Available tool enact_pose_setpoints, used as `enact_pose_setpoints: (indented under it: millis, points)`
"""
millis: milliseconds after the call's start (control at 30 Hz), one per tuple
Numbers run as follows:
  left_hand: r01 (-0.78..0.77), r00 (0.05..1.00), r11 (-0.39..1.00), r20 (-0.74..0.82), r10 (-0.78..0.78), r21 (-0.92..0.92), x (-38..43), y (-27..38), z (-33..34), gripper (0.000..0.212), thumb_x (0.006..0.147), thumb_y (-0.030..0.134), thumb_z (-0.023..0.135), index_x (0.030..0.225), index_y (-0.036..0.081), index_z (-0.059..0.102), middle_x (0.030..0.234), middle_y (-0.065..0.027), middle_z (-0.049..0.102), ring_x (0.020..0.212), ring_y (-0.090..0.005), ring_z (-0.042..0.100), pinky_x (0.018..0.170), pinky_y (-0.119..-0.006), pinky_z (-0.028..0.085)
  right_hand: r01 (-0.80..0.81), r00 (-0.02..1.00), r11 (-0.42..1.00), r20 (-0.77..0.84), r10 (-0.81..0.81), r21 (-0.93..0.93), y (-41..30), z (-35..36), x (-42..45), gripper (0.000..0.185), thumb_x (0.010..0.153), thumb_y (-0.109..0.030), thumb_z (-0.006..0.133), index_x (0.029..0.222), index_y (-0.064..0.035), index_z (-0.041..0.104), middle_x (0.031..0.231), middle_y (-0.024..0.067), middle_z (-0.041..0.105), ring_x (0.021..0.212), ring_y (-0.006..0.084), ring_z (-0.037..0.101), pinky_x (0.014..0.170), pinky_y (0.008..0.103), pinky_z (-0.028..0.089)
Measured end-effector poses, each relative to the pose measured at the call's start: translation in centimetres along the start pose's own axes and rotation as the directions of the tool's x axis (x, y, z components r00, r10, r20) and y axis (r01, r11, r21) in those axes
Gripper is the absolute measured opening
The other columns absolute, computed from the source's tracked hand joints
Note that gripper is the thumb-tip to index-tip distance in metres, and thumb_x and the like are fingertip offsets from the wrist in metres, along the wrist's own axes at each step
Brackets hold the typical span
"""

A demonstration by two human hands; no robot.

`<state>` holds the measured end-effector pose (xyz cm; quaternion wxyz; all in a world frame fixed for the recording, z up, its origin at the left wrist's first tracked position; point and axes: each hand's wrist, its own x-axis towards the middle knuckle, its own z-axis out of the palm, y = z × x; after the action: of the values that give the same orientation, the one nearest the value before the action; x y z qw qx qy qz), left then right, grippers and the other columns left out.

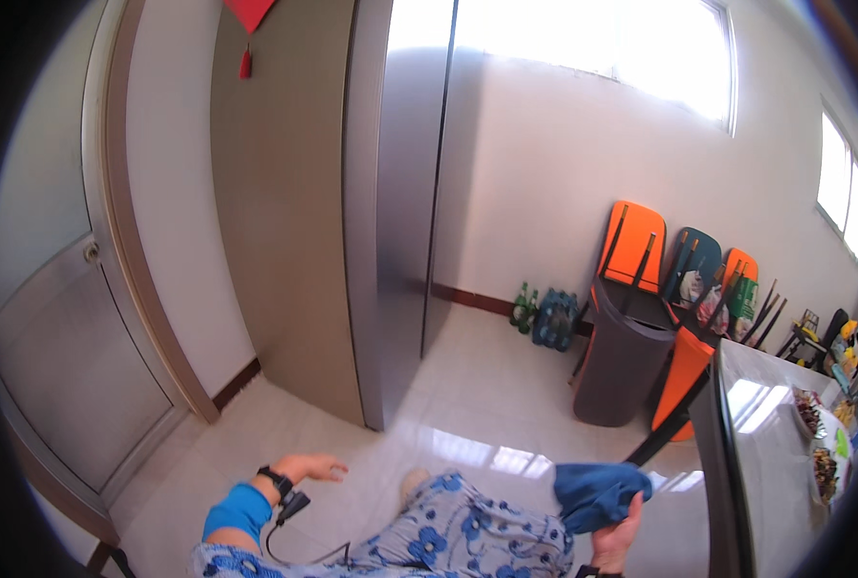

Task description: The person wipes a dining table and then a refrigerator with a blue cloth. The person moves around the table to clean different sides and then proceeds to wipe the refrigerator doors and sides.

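Observation:
My right hand (614, 538) grips a folded blue cloth (594, 495) low in the view, a short way left of a table (757, 426) with a glossy top. My left hand (315, 467) hangs in the air over the tiled floor (357, 491), fingers a little apart and holding nothing. On that wrist sits a black strap (277, 482) with a small dark device and a cable (313, 562) running from it. A blue sleeve cuff (237, 514) covers part of the forearm. Below is clothing (465, 524) with a blue flower print.
Ahead stands a tall metallic refrigerator (371, 217). Beyond it are green bottles (523, 311), a wrapped pack of bottles (556, 321), a dark bin (617, 368) and orange-backed chairs (635, 246). Plates of food (825, 469) rest on the table. A door (68, 347) is at left.

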<state>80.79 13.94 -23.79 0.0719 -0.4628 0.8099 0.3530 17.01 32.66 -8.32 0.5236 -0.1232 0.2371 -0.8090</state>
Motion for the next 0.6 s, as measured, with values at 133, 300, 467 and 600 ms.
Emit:
enact_pose_setpoints:
  millis: [133, 300, 467, 600]
  points:
    - [0.157, 0.973, 0.983, -0.187, -0.138, 0.092, -2.5, -0.2, -4.7, 0.054, 0.093, 0.041, 0.068, 0.141, 0.018, 0.06, 0.144, -0.0186, 0.056, 0.133, -0.0384, 0.052, 0.111, -0.047, 0.043, 0.057, 0.98, 0.996, 0.188, -0.067, 0.062, 1.7, 9.8, 5.4, 0.055, 0.105, -0.05, 0.049, 0.142, -0.0086, 0.052, 0.138, 0.0092, 0.062, 0.123, 0.0285, 0.06, 0.109, 0.0457, 0.045]
    - [0.106, 0.73, 0.985, -0.683, 0.017, 0.138, 0.6, 3.7, -15.0, 0.067, 0.087, 0.037, 0.074, 0.147, 0.017, 0.051, 0.156, -0.0192, 0.041, 0.146, -0.0419, 0.034, 0.119, -0.053, 0.032, 0.002, 0.972, 0.993, 0.233, -0.03, 0.118, 3.9, 12.3, 8.4, 0.064, 0.102, -0.06, 0.048, 0.142, -0.0114, 0.052, 0.14, 0.0062, 0.059, 0.128, 0.0269, 0.056, 0.113, 0.0462, 0.041]
    - [0.106, 0.213, 0.971, -0.958, 0.191, 0.217, 3.3, 14.4, -29.4, 0.085, 0.087, 0.038, 0.077, 0.155, 0.006, 0.036, 0.161, -0.0249, 0.032, 0.15, -0.0422, 0.028, 0.122, -0.052, 0.025, -0.022, 1.0, 0.987, 0.012, 0.02, 0.157, 4.7, 8.0, 11.5, 0.071, 0.103, -0.068, 0.034, 0.144, -0.0132, 0.051, 0.14, 0.0047, 0.059, 0.129, 0.0252, 0.054, 0.114, 0.0454, 0.04]
    - [0.142, -0.061, 0.949, -0.954, 0.292, 0.281, 3.4, 20.2, -37.3, 0.092, 0.091, 0.047, 0.073, 0.158, 0.004, 0.028, 0.163, -0.0286, 0.024, 0.151, -0.0448, 0.022, 0.122, -0.054, 0.021, -0.114, 0.993, 0.985, -0.002, 0.115, 0.131, 5.9, 5.1, 14.5, 0.065, 0.107, -0.061, 0.03, 0.144, -0.0133, 0.053, 0.138, 0.0033, 0.06, 0.125, 0.0224, 0.058, 0.111, 0.042, 0.044]
